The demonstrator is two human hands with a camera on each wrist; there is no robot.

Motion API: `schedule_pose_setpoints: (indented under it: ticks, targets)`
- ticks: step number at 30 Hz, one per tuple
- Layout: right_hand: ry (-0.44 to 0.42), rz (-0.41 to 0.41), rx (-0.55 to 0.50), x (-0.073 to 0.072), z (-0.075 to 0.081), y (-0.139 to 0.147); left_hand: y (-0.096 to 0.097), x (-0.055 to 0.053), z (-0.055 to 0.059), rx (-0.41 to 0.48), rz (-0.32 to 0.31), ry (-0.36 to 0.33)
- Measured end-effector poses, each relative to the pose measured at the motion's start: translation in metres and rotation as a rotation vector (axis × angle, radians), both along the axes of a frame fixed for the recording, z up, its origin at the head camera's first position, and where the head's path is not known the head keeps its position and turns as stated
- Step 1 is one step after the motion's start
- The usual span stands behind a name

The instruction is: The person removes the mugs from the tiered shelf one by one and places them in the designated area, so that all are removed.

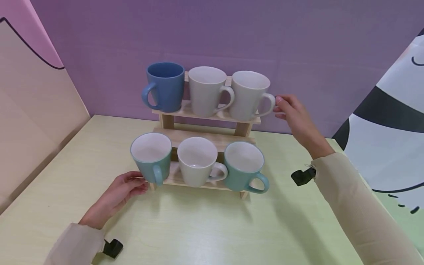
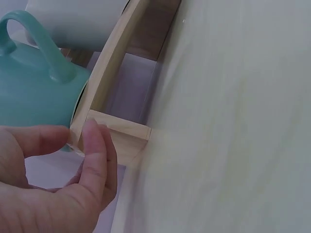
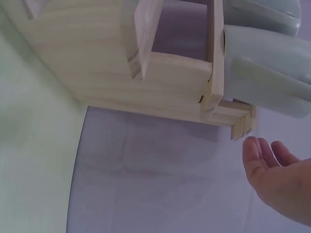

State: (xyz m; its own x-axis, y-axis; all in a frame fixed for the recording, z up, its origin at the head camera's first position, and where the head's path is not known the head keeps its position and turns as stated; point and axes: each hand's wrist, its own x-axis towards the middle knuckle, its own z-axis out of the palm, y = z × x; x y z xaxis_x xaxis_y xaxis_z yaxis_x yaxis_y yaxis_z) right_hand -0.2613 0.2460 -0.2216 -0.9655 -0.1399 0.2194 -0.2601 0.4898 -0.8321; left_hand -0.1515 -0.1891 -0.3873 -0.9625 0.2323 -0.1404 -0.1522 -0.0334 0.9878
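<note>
A tiered wooden mug rack (image 1: 208,139) stands on the table and holds two rows of mugs. My left hand (image 1: 119,191) is at its lower left corner, below a teal mug (image 1: 145,167). In the left wrist view, thumb and fingers pinch the end of the front board (image 2: 104,80). My right hand (image 1: 296,117) is at the upper right, fingertips beside the handle of a white mug (image 1: 246,101). In the right wrist view its loosely bent fingers hold nothing, just off the rack's end.
Beside that white mug on the upper shelf are another white mug (image 1: 205,94) and a blue mug (image 1: 169,92). The lower shelf also carries a white mug (image 1: 195,171) and a second teal mug (image 1: 240,178). A purple backdrop (image 1: 212,33) rises behind the table (image 1: 198,228).
</note>
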Motion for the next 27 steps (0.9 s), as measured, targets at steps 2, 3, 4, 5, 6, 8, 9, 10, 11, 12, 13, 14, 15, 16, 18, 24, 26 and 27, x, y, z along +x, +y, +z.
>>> schedule_pose_setpoints:
  ticks: [2,3,4,5,6,8,9,10,11,12,13,14,15,16,18,24,26,27]
  targets:
    - [-0.009,0.019,-0.036,0.000,0.001,-0.002,0.000,0.000,0.000,0.015,0.000,-0.002]
    - [-0.013,0.031,-0.065,0.000,0.002,-0.003,0.001,0.001,0.000,0.022,0.003,-0.006]
    - [-0.015,0.042,-0.083,0.000,0.003,-0.005,0.000,0.001,0.000,0.027,0.004,-0.008]
    - [-0.016,0.051,-0.094,0.000,0.004,-0.006,0.001,0.001,0.000,0.033,0.008,-0.013]
    - [-0.019,0.057,-0.097,0.000,0.005,-0.008,0.000,0.002,0.000,0.037,0.009,-0.015]
    - [-0.021,0.075,-0.114,-0.001,0.007,-0.012,0.001,0.002,0.000,0.047,0.011,-0.016]
    - [-0.019,0.081,-0.106,-0.001,0.008,-0.014,0.000,0.002,0.000,0.054,0.008,-0.014]
    - [-0.019,0.086,-0.096,-0.001,0.010,-0.016,0.000,0.002,0.000,0.063,0.007,-0.015]
    - [-0.017,0.091,-0.084,-0.002,0.011,-0.018,0.000,0.002,0.000,0.074,0.006,-0.018]
    - [-0.018,0.095,-0.074,-0.002,0.013,-0.020,0.000,0.002,-0.001,0.083,0.004,-0.021]
    - [-0.017,0.099,-0.065,-0.003,0.015,-0.022,-0.001,0.002,-0.001,0.092,0.002,-0.023]
    - [-0.018,0.102,-0.057,-0.004,0.016,-0.024,-0.001,0.002,-0.001,0.100,-0.001,-0.028]
    - [-0.020,0.104,-0.048,-0.005,0.018,-0.026,-0.001,0.002,-0.001,0.108,-0.001,-0.033]
    - [-0.020,0.107,-0.048,-0.006,0.020,-0.028,-0.001,0.003,-0.001,0.113,0.002,-0.041]
    - [-0.019,0.108,-0.043,-0.009,0.023,-0.032,-0.001,0.003,-0.001,0.122,0.005,-0.050]
    - [-0.036,0.079,-0.035,-0.014,0.031,-0.040,0.001,0.002,-0.003,0.146,-0.004,-0.046]
    - [-0.043,0.057,-0.009,-0.015,0.032,-0.042,0.002,0.002,-0.003,0.148,-0.005,-0.044]
    - [-0.042,0.051,-0.006,-0.016,0.033,-0.043,0.002,0.001,-0.003,0.144,-0.003,-0.047]
